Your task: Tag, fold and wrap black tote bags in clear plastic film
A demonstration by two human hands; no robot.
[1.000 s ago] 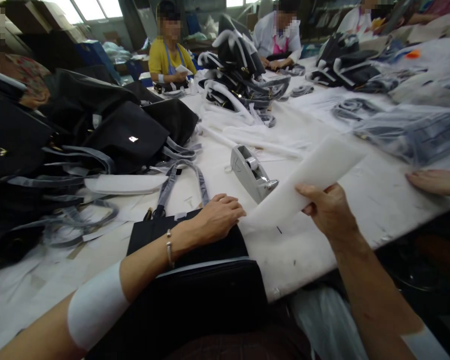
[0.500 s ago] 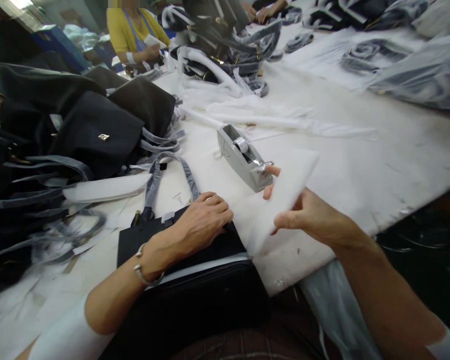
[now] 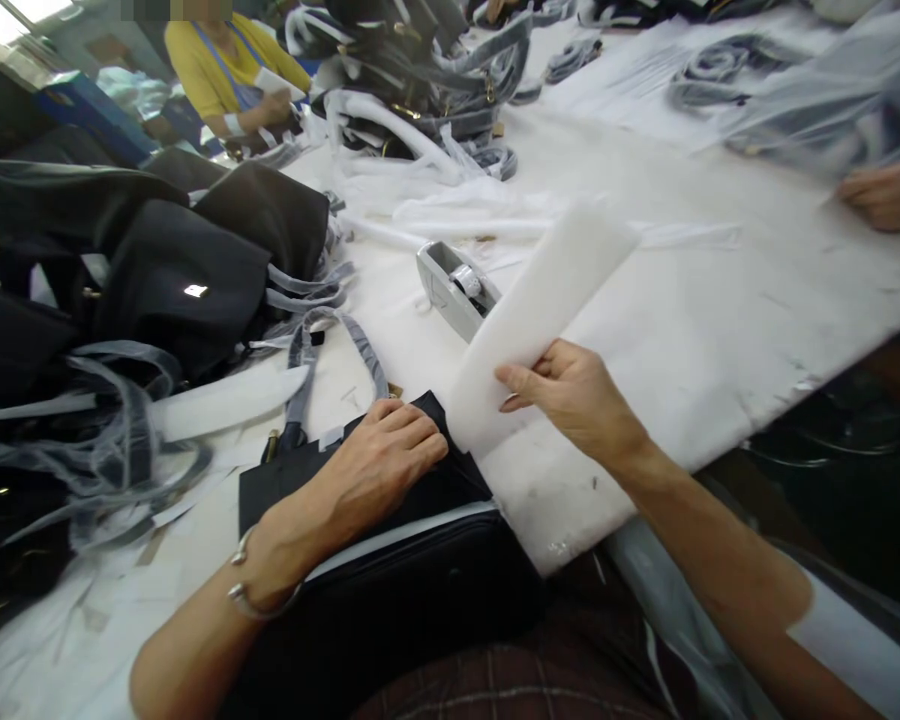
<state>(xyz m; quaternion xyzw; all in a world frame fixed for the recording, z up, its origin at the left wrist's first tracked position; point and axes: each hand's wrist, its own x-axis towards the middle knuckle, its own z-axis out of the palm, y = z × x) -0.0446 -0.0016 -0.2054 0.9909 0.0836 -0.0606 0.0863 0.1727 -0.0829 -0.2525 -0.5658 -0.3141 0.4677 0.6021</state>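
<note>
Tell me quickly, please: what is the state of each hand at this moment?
Left hand: open, resting on the black bag.
Right hand: closed, holding a white foam sheet.

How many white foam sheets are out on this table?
2: one white foam sheet in the right hand, another white foam sheet beside the black handbags; more may be hidden among them.

Behind the curved white foam sheet (image 3: pixel 540 320), the front of the grey metal tape dispenser (image 3: pixel 454 290) is hidden. Far beyond the dispenser, the top edge cuts off the head of a co-worker in a yellow shirt (image 3: pixel 210 60); to its right, the right edge cuts off another person's hand (image 3: pixel 889 195).
</note>
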